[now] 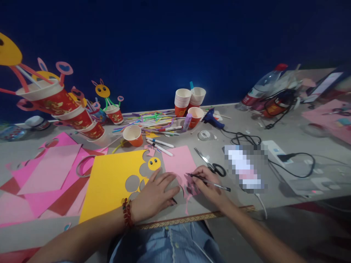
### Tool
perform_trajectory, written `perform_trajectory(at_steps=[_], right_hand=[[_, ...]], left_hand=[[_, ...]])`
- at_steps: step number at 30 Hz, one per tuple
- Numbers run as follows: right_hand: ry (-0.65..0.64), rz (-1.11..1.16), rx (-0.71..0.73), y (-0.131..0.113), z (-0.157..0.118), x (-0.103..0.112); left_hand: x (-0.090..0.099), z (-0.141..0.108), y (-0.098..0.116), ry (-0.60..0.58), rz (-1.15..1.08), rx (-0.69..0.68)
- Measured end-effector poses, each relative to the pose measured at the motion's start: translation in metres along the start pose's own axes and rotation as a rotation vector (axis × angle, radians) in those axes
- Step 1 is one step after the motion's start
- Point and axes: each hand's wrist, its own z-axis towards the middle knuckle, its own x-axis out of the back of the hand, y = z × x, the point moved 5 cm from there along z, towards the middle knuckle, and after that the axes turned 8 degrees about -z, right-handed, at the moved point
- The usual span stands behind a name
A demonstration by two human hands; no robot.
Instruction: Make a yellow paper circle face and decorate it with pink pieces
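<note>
My right hand (205, 182) pinches a pen (216, 185), its tip over the right part of a light pink sheet of paper (178, 159). Strips and cut edges hang from that sheet's near side. With fingers spread, my left hand (155, 195) lies flat over the near left part of the pink sheet and the edge of a yellow sheet (109, 182). Round holes are cut in the yellow sheet. Just beyond my left fingertips lies a yellow paper disc (154, 163) with a drawn face. Scissors (210, 164) rest to the right of the pink sheet.
Stacked red cups (71, 106) with yellow-faced figures lean at the left. Pink sheets (52, 168) lie beneath. Markers (160, 146), an orange cup (133, 135) and pipe cleaners (153, 120) sit behind. A glue gun (212, 118), phone (244, 168) and power strip (276, 151) are at right.
</note>
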Motion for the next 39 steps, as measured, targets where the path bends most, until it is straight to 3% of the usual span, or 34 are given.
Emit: perform_trajectory(at_steps=[7, 14, 39], right_hand=[[-0.028, -0.073, 0.059, -0.008, 0.004, -0.003], [0.036, -0.115, 0.091, -0.004, 0.011, -0.007], [-0.010, -0.092, 0.143, -0.008, 0.010, -0.008]], left_hand=[[-0.005, 0.000, -0.001, 0.002, 0.056, -0.018], [-0.006, 0.000, -0.001, 0.001, 0.057, -0.019], [-0.006, 0.001, -0.001, -0.007, 0.078, -0.023]])
